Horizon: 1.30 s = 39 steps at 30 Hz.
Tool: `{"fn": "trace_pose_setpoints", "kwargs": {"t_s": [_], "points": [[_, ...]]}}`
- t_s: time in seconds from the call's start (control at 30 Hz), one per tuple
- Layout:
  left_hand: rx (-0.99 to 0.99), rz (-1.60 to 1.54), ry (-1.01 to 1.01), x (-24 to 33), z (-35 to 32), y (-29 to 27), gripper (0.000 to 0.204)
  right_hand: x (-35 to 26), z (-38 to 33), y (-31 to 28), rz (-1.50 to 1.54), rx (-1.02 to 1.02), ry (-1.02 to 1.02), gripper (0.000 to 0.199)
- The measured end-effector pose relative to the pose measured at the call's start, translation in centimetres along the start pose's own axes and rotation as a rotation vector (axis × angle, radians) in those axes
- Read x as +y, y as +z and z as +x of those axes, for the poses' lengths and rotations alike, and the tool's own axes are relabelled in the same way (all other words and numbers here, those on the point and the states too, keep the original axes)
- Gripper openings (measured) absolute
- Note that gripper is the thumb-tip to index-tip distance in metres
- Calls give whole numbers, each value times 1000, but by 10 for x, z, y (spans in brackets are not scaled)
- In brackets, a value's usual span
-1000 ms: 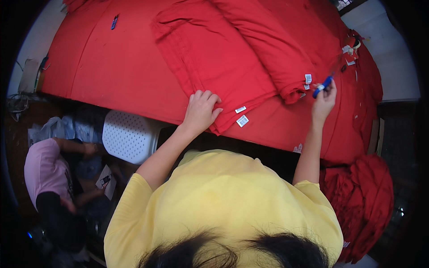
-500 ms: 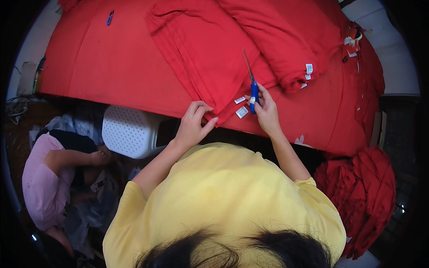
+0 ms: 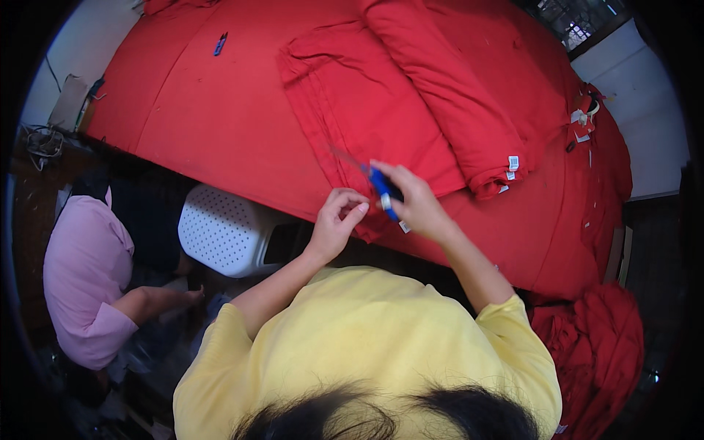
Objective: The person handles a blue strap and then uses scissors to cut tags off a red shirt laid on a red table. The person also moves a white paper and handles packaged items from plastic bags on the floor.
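Blue-handled scissors point(image 3: 383, 192) are gripped in my right hand point(image 3: 419, 204), their blades blurred and pointing up and left over the red cloth. Close beside the handles, my left hand point(image 3: 336, 226) has its thumb and fingertips pinched together at the near edge of the cloth. Whatever lies in that pinch is too small to make out. Folded red fabric point(image 3: 367, 95) spreads away from my hands across the table. A white label point(image 3: 404, 227) shows just below the scissors' handles.
Thicker folded red fabric point(image 3: 455, 88) with white labels point(image 3: 512, 163) lies to the right. A small blue tool point(image 3: 220, 44) rests at the far left of the red-covered table point(image 3: 198, 110). Below stand a white perforated stool point(image 3: 220, 227), a person in pink point(image 3: 88, 271) and heaped red cloth point(image 3: 594, 345).
My right hand has brought the scissors leftward, close to my left hand. The left fingers have drawn together from a looser pose on the cloth. The whole view has shifted slightly.
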<state>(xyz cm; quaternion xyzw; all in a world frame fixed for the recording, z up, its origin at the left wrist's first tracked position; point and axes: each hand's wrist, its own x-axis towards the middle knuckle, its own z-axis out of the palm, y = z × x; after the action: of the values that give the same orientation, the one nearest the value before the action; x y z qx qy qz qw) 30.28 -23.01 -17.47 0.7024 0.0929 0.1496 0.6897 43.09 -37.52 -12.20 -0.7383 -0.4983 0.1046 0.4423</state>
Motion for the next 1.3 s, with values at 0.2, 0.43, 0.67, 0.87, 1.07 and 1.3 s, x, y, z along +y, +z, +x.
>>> {"fn": "trace_pose_setpoints", "kwargs": {"t_s": [0.2, 0.43, 0.67, 0.87, 1.07, 1.3], "points": [[84, 321, -72, 4, 6, -18, 13, 106, 32, -186, 1009, 1134, 90, 22], [84, 690, 131, -14, 20, -29, 16, 217, -179, -214, -939, 1105, 911, 45], [-1, 982, 159, -13, 41, -28, 25, 165, -198, -198, -387, 1183, 655, 47], [-32, 567, 143, 13, 63, -27, 25, 60, -121, -135, 181, 914, 482, 45], [-330, 30, -216, -16, 68, -13, 34, 8, -63, -60, 612, 623, 481, 48], [-392, -773, -603, 21, 67, -21, 49, -17, -56, -29, 650, 474, 554, 51]]}}
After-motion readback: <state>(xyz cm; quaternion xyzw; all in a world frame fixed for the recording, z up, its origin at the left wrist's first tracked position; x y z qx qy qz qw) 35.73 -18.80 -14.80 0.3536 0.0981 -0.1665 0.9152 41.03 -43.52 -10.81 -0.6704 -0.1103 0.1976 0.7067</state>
